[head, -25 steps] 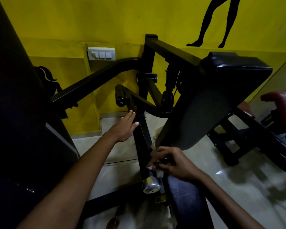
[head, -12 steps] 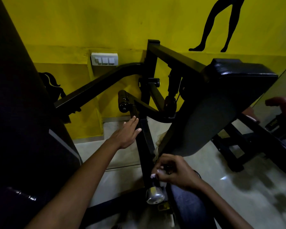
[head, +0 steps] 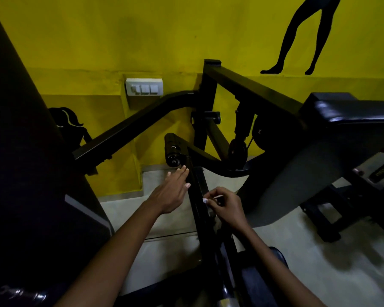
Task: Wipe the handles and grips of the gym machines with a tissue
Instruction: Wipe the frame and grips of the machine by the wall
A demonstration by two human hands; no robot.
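Head view: mid-wipe on the black lever bar (head: 200, 196), judged; next probably a stroke up toward the grip (head: 173, 151) at its top end, calling for tissue pressed flat on the rubber. Left hand (head: 172, 191) stretched forward, fingers straight and loose, tips just beside the bar below the grip. Right hand (head: 223, 206) curled against the bar, pinching a small white tissue (head: 208, 199), mostly hidden
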